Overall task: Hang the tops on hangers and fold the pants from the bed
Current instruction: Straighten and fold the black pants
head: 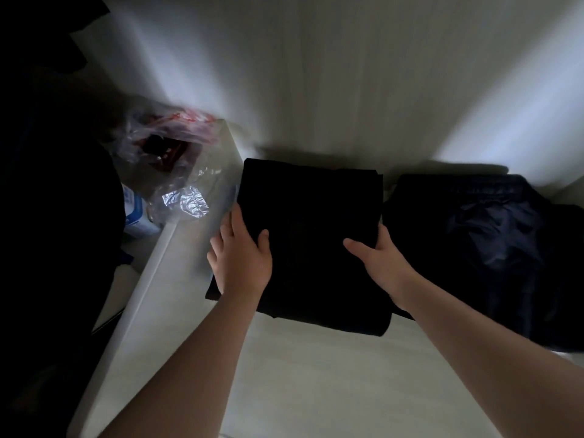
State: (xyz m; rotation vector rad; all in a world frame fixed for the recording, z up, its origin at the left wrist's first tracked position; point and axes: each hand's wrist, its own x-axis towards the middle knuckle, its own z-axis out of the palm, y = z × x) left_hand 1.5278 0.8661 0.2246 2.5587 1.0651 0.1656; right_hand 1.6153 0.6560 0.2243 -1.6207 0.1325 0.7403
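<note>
Head camera, looking down: a person's two bare hands hold a folded black garment [309, 235] at the back of a white shelf [316, 374], close to the pale rear wall [316, 74]. The garment is folded into a thick, near-square stack with fairly even edges. It is so dark in the dim light that no seam or waistband can be made out.

The left hand [241, 257] grasps the stack's left edge, thumb lying on top and fingers down the side. The right hand [382, 263] grasps the right edge the same way, thumb on top and fingers tucked out of sight.

Just beside the stack on the right lies a second dark garment [493, 248], navy with a slight sheen and more loosely folded. To the left sit crumpled clear plastic bags [177, 159] with red print and a blue-and-white box [136, 216].
</note>
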